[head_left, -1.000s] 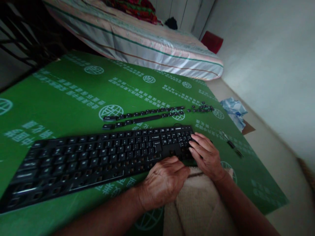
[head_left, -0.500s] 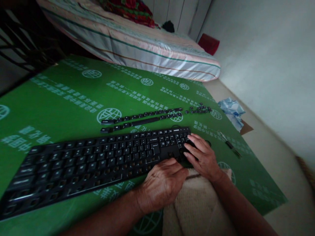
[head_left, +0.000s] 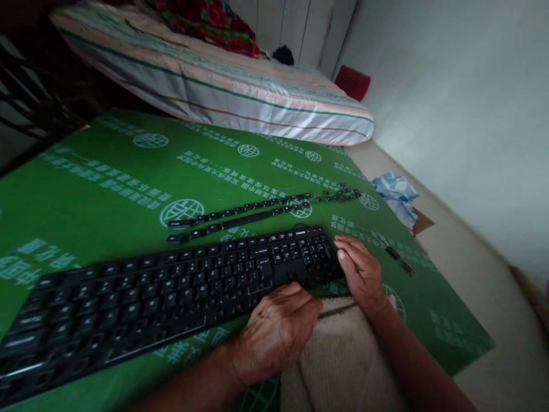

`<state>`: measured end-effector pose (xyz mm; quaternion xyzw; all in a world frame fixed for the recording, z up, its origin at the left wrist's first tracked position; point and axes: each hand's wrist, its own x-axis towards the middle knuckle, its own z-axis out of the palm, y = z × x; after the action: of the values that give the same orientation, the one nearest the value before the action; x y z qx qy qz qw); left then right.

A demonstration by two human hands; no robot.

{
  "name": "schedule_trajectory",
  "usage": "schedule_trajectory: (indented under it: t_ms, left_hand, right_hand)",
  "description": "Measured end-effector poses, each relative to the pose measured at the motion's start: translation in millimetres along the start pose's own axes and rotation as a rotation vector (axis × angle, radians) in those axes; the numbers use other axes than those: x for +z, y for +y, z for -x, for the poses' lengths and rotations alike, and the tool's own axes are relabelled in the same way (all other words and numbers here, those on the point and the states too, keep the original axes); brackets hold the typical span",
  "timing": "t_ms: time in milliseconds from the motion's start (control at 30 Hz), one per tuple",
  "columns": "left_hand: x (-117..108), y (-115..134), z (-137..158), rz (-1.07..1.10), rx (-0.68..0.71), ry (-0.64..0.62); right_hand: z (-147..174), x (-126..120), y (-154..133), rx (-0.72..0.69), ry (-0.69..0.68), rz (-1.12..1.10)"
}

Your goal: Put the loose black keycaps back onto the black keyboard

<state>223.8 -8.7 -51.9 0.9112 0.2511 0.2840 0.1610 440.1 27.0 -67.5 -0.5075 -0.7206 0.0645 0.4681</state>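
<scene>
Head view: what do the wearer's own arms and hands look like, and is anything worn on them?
The left hand and right hand are ungloved. Both forearms are bare, with no sleeve, watch or cable visible. No ring shows, though the left fingers are partly hidden.

We've got the keyboard (head_left: 184, 286) lying on the table (head_left: 214, 171), our left hand (head_left: 283, 323) at its near edge, our right hand (head_left: 362, 272) just beside its right end; behind it, two rows of keys (head_left: 247, 219), loose keys (head_left: 343, 193) to their right; beyond the table, the bed (head_left: 257, 106)!
</scene>
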Motion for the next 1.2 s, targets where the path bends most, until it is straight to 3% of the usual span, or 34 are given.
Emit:
schedule_trajectory:
  t_ms: [133,333,433,567,833,1067,1200]
  left_hand:
    - [-0.1,0.1,-0.1,-0.003,0.002,0.000]
    - [-1.0,0.7,-0.9,-0.005,-0.006,0.009]
    - [-0.9,0.7,-1.1,-0.006,0.001,0.012]
    - [-0.5,0.6,-0.2,-0.001,-0.011,0.007]
    - [-1.2,0.8,0.5,0.015,-0.017,-0.009]
    - [5.9,-3.7,6.0,0.025,-0.025,0.026]
    - [17.8,-11.3,8.9,-0.005,0.001,0.162]
  right_hand:
    - [-0.4,-0.4,-4.8,-0.071,-0.048,0.050]
    - [1.6,1.8,-9.2,-0.293,-0.227,0.212]
    - [1.7,3.4,-10.5,-0.325,-0.281,0.263]
    - [1.1,3.2,-10.4,-0.287,-0.231,0.220]
    - [-0.4,2.5,-3.7,-0.061,-0.011,-0.007]
    - [-2.7,7.4,1.7,0.026,0.086,-0.015]
    - [-6.1,8.9,3.1,0.031,0.110,-0.029]
